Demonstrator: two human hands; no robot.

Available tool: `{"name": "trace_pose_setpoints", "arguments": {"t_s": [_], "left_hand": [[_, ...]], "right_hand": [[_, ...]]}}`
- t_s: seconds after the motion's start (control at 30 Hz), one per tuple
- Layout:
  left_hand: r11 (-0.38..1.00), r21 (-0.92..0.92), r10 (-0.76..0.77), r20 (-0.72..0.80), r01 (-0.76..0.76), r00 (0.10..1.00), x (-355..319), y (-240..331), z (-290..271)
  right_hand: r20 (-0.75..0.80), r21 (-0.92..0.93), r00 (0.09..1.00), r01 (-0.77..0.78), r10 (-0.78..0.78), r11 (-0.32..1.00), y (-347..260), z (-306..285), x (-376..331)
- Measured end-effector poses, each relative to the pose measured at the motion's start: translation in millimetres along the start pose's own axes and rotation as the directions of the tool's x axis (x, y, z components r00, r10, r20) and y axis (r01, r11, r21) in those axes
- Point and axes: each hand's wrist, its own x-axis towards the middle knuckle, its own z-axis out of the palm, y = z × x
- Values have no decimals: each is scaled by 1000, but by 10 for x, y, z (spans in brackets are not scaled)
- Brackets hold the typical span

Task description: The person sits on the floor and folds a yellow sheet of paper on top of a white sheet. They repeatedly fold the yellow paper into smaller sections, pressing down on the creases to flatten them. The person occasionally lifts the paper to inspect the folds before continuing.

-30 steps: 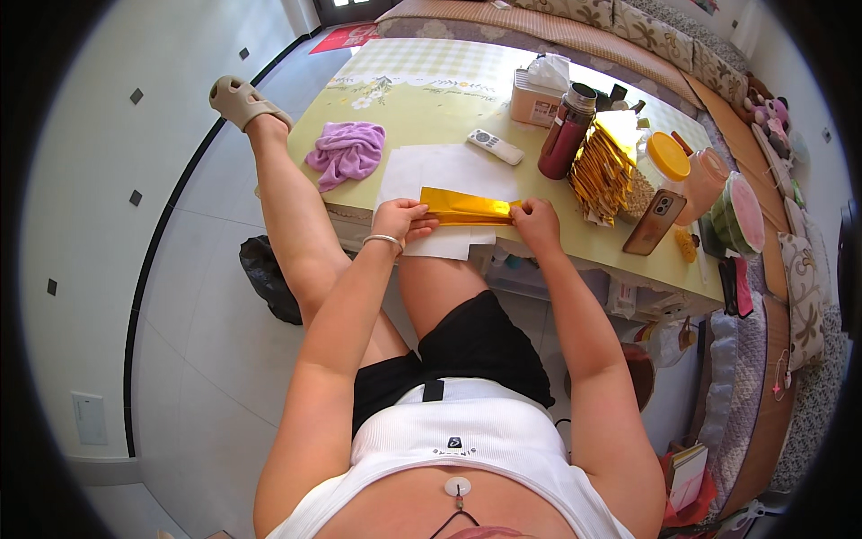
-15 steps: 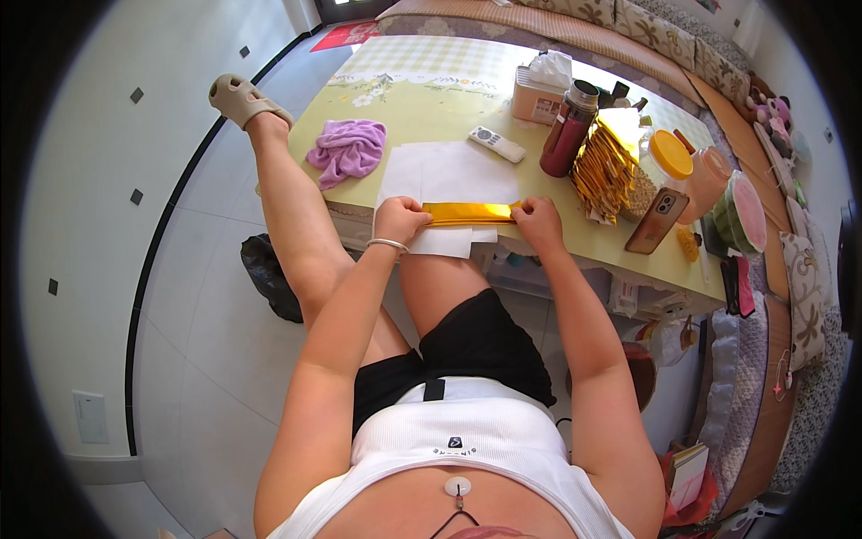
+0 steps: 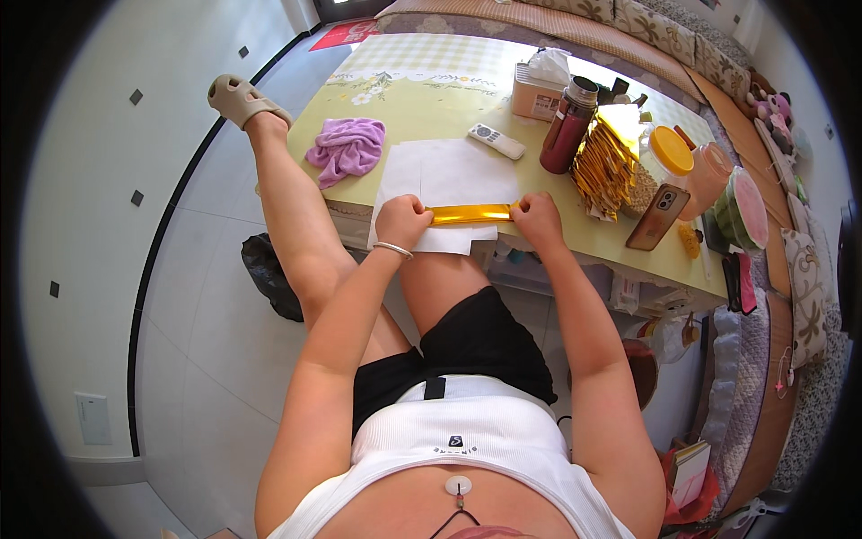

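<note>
A folded strip of shiny gold paper (image 3: 470, 214) is stretched level between my two hands, over the near edge of the table. My left hand (image 3: 403, 221) pinches its left end, and my right hand (image 3: 537, 220) pinches the right end with closed fingers. Beneath the strip lie sheets of white paper (image 3: 458, 171), overhanging the table edge a little. A stack of folded gold paper pieces (image 3: 603, 169) stands farther right, beside a dark red thermos (image 3: 567, 126).
A purple cloth (image 3: 347, 149) lies left on the table (image 3: 314, 108), and a white remote control (image 3: 496, 141) beyond the paper. At right stand a tissue box (image 3: 536, 92), a yellow-lidded jar (image 3: 670, 151), a propped phone (image 3: 657, 217) and a cut watermelon (image 3: 742, 211).
The gold strip now looks narrower and flatter, with an even shine along it. Both hands keep their grip on the ends and have barely shifted.
</note>
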Motion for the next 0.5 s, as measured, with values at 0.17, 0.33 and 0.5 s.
{"name": "trace_pose_setpoints", "arguments": {"t_s": [0.17, 0.33, 0.5], "left_hand": [[877, 307, 392, -18, -368, 920, -47, 129, -14], [377, 446, 852, 177, -812, 493, 30, 172, 40], [341, 443, 806, 316, -829, 500, 63, 69, 107]], "right_hand": [[-15, -22, 1000, 13, -13, 1000, 16, 28, -11], [-34, -46, 997, 63, -64, 997, 31, 52, -43], [-71, -396, 955, 237, -287, 887, -268, -30, -198]]}}
